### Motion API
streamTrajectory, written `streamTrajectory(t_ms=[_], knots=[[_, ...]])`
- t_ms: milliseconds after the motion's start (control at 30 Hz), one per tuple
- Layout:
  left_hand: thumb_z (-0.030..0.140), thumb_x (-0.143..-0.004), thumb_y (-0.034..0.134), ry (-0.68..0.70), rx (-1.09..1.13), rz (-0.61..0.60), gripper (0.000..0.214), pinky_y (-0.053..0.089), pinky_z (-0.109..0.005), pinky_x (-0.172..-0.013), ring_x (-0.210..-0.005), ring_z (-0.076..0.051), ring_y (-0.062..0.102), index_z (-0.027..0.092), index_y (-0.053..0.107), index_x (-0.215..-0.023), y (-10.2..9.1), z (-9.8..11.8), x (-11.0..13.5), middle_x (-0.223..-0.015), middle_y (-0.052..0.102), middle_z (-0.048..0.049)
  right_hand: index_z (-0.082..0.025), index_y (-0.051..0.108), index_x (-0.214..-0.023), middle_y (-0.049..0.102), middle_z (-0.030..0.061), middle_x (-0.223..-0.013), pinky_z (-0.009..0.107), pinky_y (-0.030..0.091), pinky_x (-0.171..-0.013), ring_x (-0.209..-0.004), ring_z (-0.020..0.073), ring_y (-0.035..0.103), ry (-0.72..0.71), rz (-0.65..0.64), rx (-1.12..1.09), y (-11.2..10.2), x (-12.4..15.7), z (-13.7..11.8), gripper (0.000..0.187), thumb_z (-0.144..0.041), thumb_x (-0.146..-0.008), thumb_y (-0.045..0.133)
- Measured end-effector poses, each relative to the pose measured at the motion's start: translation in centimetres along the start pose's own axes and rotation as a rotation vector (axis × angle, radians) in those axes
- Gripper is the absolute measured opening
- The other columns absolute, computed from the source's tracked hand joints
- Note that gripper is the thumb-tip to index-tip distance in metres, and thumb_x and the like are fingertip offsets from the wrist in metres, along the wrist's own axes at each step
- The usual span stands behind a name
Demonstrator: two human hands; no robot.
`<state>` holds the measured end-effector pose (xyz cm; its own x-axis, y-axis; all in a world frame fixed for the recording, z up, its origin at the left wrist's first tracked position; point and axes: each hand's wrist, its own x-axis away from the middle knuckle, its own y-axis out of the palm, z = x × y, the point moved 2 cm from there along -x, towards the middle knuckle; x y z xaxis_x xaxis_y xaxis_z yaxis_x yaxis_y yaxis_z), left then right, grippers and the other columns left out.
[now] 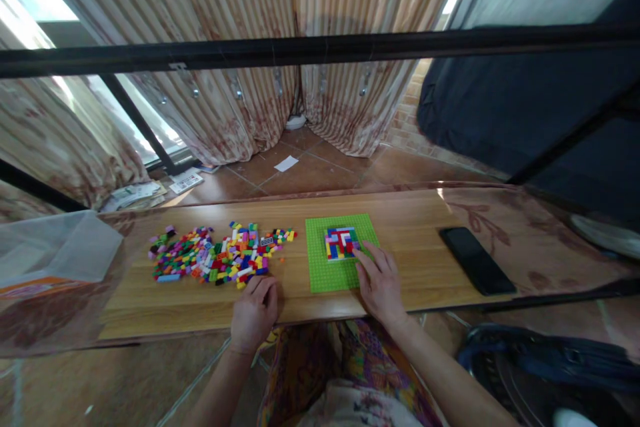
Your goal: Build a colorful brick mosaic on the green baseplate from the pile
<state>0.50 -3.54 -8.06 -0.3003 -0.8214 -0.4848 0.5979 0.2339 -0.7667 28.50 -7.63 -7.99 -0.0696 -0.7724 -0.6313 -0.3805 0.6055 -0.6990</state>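
A green baseplate [320, 273] lies on the wooden board, and near its middle sits a square block of toy bricks [341, 243] in red, blue, yellow, white and purple. My right hand [381, 283] reaches over the plate's right side, fingers stretched and apart, with the fingertips at the block's right edge. My left hand [256, 312] rests on the board by its front edge, fingers curled in; whether anything is inside them is hidden. Just beyond it spreads a pile of loose bricks [220, 257] in many colours.
To the right a black phone [477, 260] lies across the wooden board [410, 223]. A translucent plastic box [65, 247] stands at the far left. Behind the board, a dark bar [320, 50] crosses in front of curtains [240, 7]. A stool-like dark object [540, 373] is at lower right.
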Motion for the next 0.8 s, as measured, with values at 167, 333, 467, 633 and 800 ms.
streamTrajectory(t_ms=[167, 333, 467, 633, 800], knots=[[0.019, -0.09, 0.05, -0.01, 0.014, 0.017, 0.013, 0.052, -0.027, -0.073, -0.081, -0.016, 0.064, 0.019, 0.063, -0.093, 0.2, -0.1, 0.2, -0.089, 0.066, -0.005, -0.024, 0.061, -0.12, 0.059, 0.0097, -0.126, 0.047, 0.047, -0.095, -0.114, 0.0242, 0.052, -0.039, -0.022, -0.126, 0.1, 1.6, -2.4, 0.033, -0.012, -0.091, 0.05], [0.016, -0.09, 0.047, -0.02, 0.082, -0.009, 0.015, 0.051, -0.026, -0.072, -0.08, -0.015, 0.062, 0.019, 0.062, -0.092, 0.2, 0.1, 0.6, -0.086, 0.064, -0.0053, -0.023, 0.061, -0.116, 0.06, 0.0099, -0.124, 0.046, 0.048, -0.094, -0.111, 0.0233, 0.054, -0.082, -0.082, -0.264, 0.6, 2.3, -5.7, 0.03, -0.012, -0.09, 0.052], [0.014, -0.089, 0.047, -0.004, 0.186, -0.016, 0.015, 0.051, -0.025, -0.071, -0.079, -0.014, 0.06, 0.019, 0.061, -0.092, -0.2, 0.3, 1.1, -0.084, 0.063, -0.0056, -0.022, 0.062, -0.115, 0.062, 0.0096, -0.118, 0.041, 0.05, -0.093, -0.108, 0.0216, 0.056, -0.111, -0.18, -0.353, 1.8, 1.5, -7.9, 0.027, -0.014, -0.092, 0.05], [0.014, -0.087, 0.047, -0.022, 0.199, -0.016, 0.014, 0.048, -0.025, -0.066, -0.075, -0.014, 0.058, 0.018, 0.06, -0.091, -0.4, 0.4, 1.4, -0.081, 0.06, -0.0051, -0.019, 0.066, -0.107, 0.065, 0.0093, -0.109, 0.039, 0.05, -0.092, -0.103, 0.0216, 0.058, -0.092, -0.268, -0.362, 4.3, -0.7, -9.8, 0.023, -0.019, -0.094, 0.048], [0.011, -0.081, 0.046, -0.007, 0.153, -0.052, 0.013, 0.043, -0.024, -0.061, -0.069, -0.014, 0.054, 0.018, 0.057, -0.079, -0.4, 0.6, 1.5, -0.074, 0.056, -0.0036, -0.019, 0.067, -0.106, 0.065, 0.0093, -0.106, 0.04, 0.049, -0.09, -0.1, 0.0232, 0.056, -0.077, -0.361, -0.337, 7.3, -3.2, -11.1, 0.023, -0.017, -0.091, 0.049]])
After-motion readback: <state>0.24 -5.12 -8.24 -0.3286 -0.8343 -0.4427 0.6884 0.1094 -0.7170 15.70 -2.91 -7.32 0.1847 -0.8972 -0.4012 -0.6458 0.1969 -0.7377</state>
